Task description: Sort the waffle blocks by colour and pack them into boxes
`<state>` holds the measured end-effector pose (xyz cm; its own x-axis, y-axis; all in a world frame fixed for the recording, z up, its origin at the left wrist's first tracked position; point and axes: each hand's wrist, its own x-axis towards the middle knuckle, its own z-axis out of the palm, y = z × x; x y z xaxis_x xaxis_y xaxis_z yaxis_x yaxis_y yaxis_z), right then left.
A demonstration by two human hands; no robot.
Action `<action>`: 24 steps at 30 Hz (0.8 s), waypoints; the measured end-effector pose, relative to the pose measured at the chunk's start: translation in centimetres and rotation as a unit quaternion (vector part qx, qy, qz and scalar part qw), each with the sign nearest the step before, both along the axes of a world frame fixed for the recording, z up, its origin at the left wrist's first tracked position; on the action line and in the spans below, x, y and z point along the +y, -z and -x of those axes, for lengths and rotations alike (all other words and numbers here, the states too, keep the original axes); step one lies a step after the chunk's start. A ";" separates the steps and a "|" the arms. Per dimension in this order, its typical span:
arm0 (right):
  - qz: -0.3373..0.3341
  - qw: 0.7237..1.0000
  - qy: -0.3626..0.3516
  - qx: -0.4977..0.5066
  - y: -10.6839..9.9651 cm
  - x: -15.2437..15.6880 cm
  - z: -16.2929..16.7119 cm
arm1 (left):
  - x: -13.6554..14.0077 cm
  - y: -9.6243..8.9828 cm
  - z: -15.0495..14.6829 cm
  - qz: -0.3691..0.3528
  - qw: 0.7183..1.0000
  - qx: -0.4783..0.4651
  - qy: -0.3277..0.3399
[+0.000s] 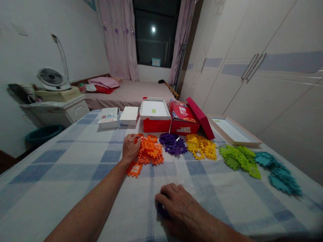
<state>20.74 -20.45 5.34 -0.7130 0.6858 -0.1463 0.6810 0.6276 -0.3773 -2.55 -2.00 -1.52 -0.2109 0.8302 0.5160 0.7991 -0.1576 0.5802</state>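
Note:
My left hand (131,147) is at the left edge of a pile of orange interlocking plastic pieces (151,151). Its fingers are curled over the orange plastic, closed on a piece there; the fingertips are partly hidden. Nearer to me, my right hand (179,206) is closed around a dark purple interlocking piece (162,211), mostly covered by the fingers and just over the cloth. Right of the orange pile lie heaps of purple pieces (174,144), yellow pieces (202,147), lime green pieces (239,159) and teal pieces (280,174).
A blue-and-white checked cloth (75,181) covers the table. Along its back stand two small white boxes (109,118), a white tray-like lid (155,108) on a red box, a printed red box (184,117), a leaning red lid (202,117) and a shallow open tray (234,131).

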 end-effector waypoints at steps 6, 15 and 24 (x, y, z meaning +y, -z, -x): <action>0.061 0.994 0.012 0.093 -0.8 0.7 -0.8 | 0.0 0.0 0.1 0.005 1.000 0.005 0.002; -0.113 0.966 0.157 0.173 -2.2 11.2 -3.0 | 0.0 -0.1 0.0 -0.002 1.000 0.007 0.003; -0.195 0.899 0.282 0.272 1.2 13.9 -5.2 | 0.1 0.1 0.3 0.002 1.000 -0.001 0.015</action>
